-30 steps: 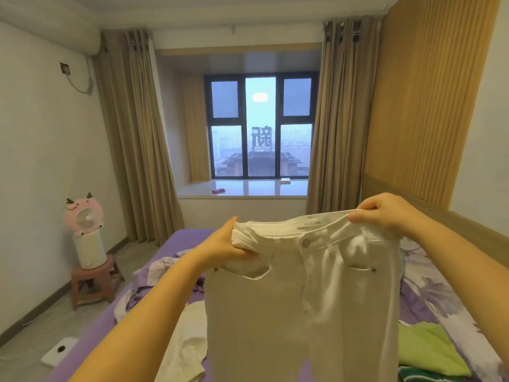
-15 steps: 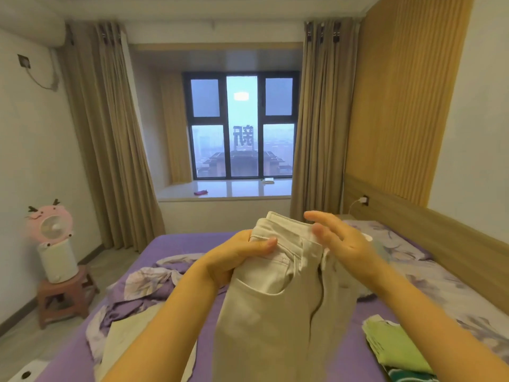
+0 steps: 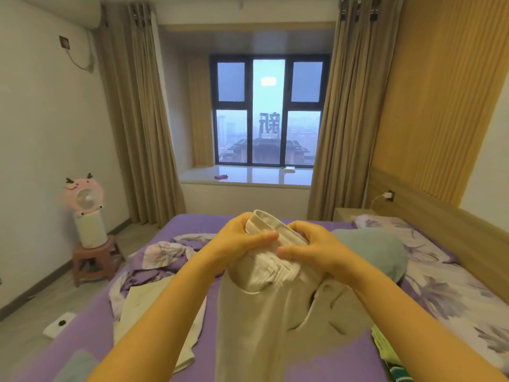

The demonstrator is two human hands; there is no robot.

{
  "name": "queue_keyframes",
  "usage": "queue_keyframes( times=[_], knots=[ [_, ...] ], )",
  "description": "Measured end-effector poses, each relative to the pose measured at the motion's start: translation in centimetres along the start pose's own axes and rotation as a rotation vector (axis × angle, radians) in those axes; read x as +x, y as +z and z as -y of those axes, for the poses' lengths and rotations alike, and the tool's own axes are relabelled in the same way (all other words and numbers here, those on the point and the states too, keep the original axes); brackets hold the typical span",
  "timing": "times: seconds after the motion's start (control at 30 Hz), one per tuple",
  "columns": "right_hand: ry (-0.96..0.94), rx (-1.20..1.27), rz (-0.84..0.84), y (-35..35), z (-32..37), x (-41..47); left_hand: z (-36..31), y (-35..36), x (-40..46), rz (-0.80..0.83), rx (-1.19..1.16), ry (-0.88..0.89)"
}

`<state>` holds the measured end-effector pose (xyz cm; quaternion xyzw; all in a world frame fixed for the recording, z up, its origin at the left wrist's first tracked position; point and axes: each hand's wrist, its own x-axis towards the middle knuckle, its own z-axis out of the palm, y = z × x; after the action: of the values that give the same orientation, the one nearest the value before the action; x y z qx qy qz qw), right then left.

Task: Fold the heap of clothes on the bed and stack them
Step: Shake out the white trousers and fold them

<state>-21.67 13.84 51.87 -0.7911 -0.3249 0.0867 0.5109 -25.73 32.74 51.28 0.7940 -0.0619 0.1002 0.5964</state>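
Trousers (image 3: pixel 278 307), pale cream, hang in front of me above the purple bed (image 3: pixel 192 224), waistband doubled together at the top. I see the left hand (image 3: pixel 239 241) curled round the band's left side, thumb across its front. The right hand (image 3: pixel 311 249) grips the right side, fingers wrapped behind the cloth.

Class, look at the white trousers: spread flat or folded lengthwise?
Folded lengthwise: the white trousers hang doubled, waistband bunched between left hand and right hand.
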Motion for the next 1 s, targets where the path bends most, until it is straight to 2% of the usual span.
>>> queue_keyframes(
  times=[0.07,0.13,0.27,0.43,0.57,0.7,0.83,1.0],
  knots=[
    [-0.013,0.084,0.028,0.3,-0.1,0.1,1.0,0.3,-1.2,-0.177,0.097,0.066],
    [0.003,0.167,0.018,0.6,-0.3,0.4,2.4,1.0,-3.0,-0.317,0.216,0.207],
    [0.065,0.317,0.012,0.6,-0.5,0.7,5.3,3.2,-6.7,-0.438,0.154,0.400],
    [0.117,0.429,0.039,0.4,-0.6,0.4,6.2,4.8,-8.4,-0.568,0.264,0.509],
    [0.109,0.390,0.037,-0.2,-0.1,-0.1,7.0,4.9,-8.3,-0.614,0.572,0.725],
    [0.135,0.346,-0.001,-1.3,0.1,-0.4,6.8,3.9,-7.8,-0.512,0.741,0.858],
    [0.173,0.330,-0.003,-2.1,0.5,-0.5,5.3,2.8,-7.0,-0.464,0.665,0.885],
    [0.162,0.344,-0.013,-2.2,1.5,-0.4,3.1,3.2,-6.1,-0.564,0.545,0.742]
  ],
)
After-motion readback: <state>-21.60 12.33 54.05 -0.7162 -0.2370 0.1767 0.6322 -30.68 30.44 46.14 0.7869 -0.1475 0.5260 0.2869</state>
